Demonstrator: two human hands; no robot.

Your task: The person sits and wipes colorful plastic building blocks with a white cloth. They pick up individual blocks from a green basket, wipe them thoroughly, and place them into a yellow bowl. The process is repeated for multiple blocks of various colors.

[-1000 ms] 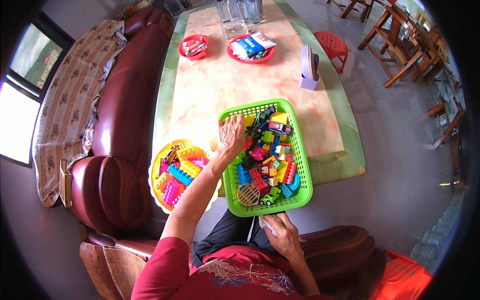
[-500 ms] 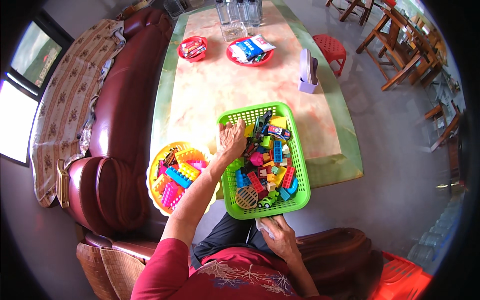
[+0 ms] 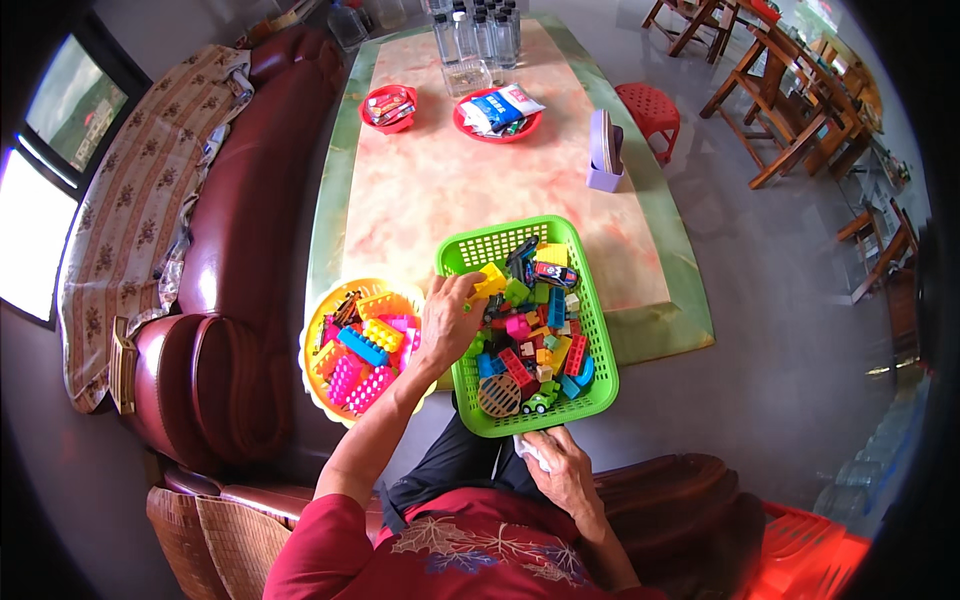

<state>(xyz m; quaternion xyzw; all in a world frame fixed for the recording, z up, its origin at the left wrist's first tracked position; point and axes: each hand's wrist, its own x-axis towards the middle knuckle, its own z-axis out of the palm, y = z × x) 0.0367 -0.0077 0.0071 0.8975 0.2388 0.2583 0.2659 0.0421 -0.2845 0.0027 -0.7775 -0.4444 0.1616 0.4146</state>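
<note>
left hand point(image 3: 450, 318): had lifted from the pile, fingers pinched on a yellow brick point(image 3: 490, 279)
brick: over green basket point(image 3: 470, 250), near its left wall
right hand point(image 3: 562, 470): stayed closed on white cloth point(image 3: 530, 450)
sorting: yellow basket point(image 3: 325, 320) looked next

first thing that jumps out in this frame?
The green basket heaped with coloured toy bricks at the table's near edge, with the left hand pinching a yellow brick over it. Beside it on the left sits a yellow basket of more bricks; the right hand rests below the green basket.
</note>
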